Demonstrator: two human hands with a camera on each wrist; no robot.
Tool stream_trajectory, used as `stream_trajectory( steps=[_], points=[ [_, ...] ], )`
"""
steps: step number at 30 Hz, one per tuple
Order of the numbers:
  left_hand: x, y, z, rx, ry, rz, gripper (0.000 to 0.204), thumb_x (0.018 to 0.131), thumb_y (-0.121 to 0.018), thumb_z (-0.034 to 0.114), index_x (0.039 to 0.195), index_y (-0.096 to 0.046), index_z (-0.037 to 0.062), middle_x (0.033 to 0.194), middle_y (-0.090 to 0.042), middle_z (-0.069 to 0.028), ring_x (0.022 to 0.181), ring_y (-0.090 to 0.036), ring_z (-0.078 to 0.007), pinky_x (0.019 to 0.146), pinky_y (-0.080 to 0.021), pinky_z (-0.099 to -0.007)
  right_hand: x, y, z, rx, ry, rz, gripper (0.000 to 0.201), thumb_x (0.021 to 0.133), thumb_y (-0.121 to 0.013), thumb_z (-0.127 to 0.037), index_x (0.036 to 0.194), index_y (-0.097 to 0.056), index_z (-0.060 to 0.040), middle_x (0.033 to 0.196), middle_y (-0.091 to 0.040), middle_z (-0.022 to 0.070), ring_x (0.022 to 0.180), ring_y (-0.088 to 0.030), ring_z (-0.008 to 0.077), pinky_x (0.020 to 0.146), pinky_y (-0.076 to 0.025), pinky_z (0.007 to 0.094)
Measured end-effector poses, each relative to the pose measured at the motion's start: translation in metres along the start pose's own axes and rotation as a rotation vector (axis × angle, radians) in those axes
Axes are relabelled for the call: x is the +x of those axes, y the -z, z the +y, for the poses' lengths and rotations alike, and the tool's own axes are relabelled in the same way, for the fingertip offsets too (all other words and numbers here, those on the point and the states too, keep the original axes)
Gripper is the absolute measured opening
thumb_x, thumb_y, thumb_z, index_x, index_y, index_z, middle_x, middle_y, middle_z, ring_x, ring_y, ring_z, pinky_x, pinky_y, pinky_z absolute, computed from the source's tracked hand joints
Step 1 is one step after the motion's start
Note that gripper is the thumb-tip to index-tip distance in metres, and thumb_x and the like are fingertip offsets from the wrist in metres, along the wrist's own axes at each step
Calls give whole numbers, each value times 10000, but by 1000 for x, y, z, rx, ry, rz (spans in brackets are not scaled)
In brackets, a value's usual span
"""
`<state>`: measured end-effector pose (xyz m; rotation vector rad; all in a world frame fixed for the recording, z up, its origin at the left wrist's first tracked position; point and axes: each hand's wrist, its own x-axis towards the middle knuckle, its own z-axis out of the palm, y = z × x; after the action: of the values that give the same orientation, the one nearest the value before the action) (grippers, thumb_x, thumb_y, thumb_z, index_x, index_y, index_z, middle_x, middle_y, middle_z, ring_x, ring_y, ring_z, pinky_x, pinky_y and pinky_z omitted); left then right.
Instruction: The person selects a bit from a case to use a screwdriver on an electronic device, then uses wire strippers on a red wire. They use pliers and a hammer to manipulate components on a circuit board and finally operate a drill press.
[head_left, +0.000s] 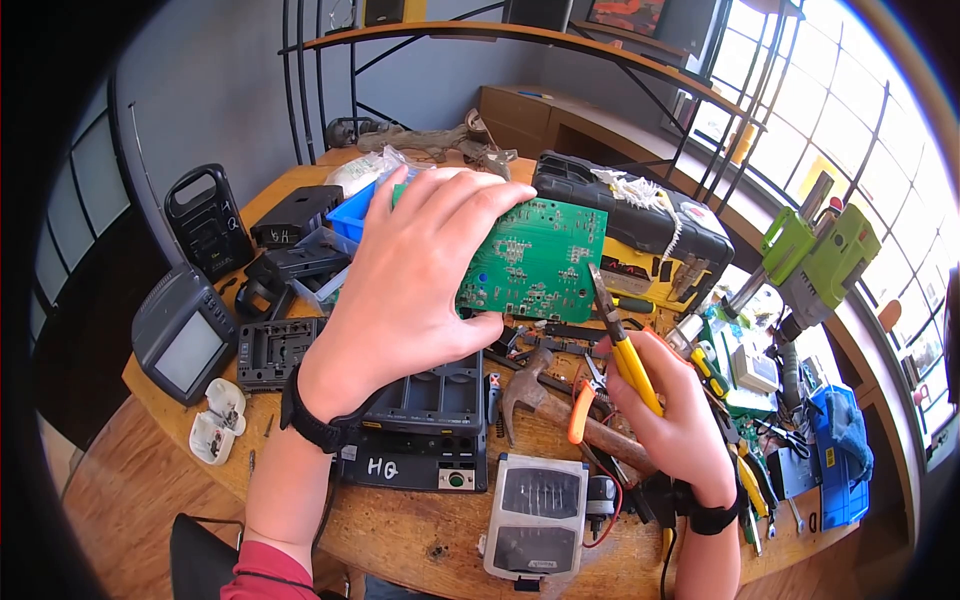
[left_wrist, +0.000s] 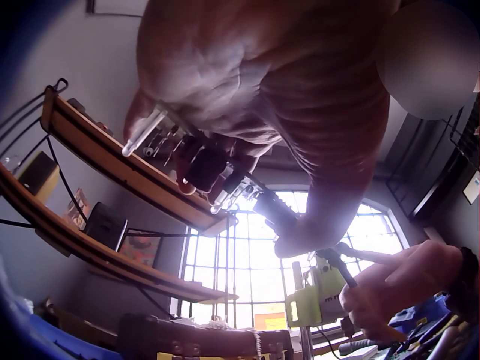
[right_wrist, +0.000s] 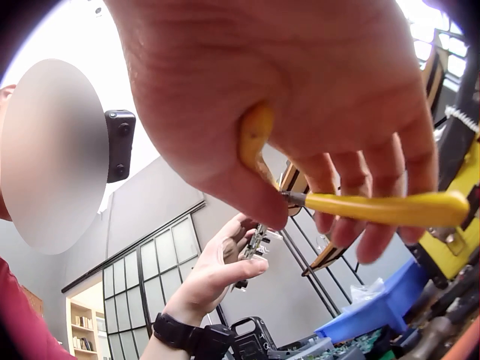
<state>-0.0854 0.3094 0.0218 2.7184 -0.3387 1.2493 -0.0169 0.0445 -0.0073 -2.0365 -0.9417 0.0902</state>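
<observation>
My left hand (head_left: 415, 265) grips a green circuit board (head_left: 545, 255) by its left part, fingers over the top edge and thumb at the bottom. The solder side of the board faces the head camera, held up above the workbench. In my right hand (head_left: 680, 420) are yellow-handled pliers (head_left: 633, 368), their dark jaws pointing up at the board's right edge. From the right wrist, one yellow handle (right_wrist: 382, 209) runs out past the fingers, which are spread rather than wrapped tight. Components on the board's other face (left_wrist: 210, 169) show in the left wrist view.
A claw hammer (head_left: 535, 385) lies below the board, near a black case marked HQ (head_left: 410, 465). A small-parts box (head_left: 540, 510) sits at the front. Behind stands a black and yellow toolbox (head_left: 640, 225); a green drill on a stand (head_left: 830, 260) and scattered tools occupy the right.
</observation>
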Motion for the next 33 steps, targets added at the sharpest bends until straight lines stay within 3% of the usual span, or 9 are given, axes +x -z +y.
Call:
stream_trajectory(
  steps=[2,5,10,13,16,19,26,33],
  points=[
    [0,0,1,11,-2,-9,811,634,-817,146,1400,-553,124,1371,-585,-120,1344,-515,-344,1221,-280,-545,0,-1,2,23,51,34,251,975,-659,-108,1194,-609,6,911,-689,134,856,-677,246,819,-529,369],
    [0,1,-1,18,-16,-13,805,634,-812,128,1396,-553,125,1371,-587,-118,1358,-507,-344,1224,-271,-558,0,1,-1,6,-9,1,281,959,-670,-107,1211,-610,5,913,-692,151,870,-689,296,827,-533,378],
    [-2,2,-6,-4,-32,-66,794,627,-797,71,1383,-561,129,1368,-595,-114,1390,-490,-340,1224,-264,-574,0,0,4,-137,74,14,332,913,-699,-105,1220,-625,-5,970,-713,186,952,-686,407,847,-543,417],
    [-2,3,-4,55,-85,-77,796,620,-792,56,1380,-566,131,1371,-597,-109,1403,-482,-337,1217,-282,-565,1,0,8,-236,146,38,344,888,-710,-101,1211,-635,-11,1002,-720,180,956,-694,402,845,-546,428],
    [-2,4,-4,-23,-72,-75,773,617,-781,38,1359,-587,133,1379,-598,-88,1420,-470,-336,1204,-314,-544,0,12,0,-245,52,-59,377,862,-720,-92,1222,-641,-14,1047,-715,183,965,-695,384,851,-546,415],
    [-1,6,-4,-26,-132,-89,753,617,-769,21,1343,-604,134,1383,-598,-66,1433,-458,-334,1189,-342,-525,-2,19,-1,-314,106,-66,403,851,-727,-85,1239,-645,-15,1092,-708,170,979,-704,346,855,-546,398],
    [-1,6,-2,-30,-123,-104,747,623,-765,5,1342,-613,139,1403,-586,-55,1448,-445,-331,1182,-353,-523,-1,22,1,-256,145,-80,461,854,-740,-93,1298,-639,-18,1113,-700,158,996,-713,299,887,-549,377],
    [-1,5,0,-54,-157,-146,768,639,-753,-33,1367,-613,170,1429,-574,-46,1469,-427,-336,1205,-314,-620,-5,30,7,-259,99,-151,424,846,-771,-143,1236,-678,-6,1148,-709,188,998,-715,342,879,-559,390]
  ],
)
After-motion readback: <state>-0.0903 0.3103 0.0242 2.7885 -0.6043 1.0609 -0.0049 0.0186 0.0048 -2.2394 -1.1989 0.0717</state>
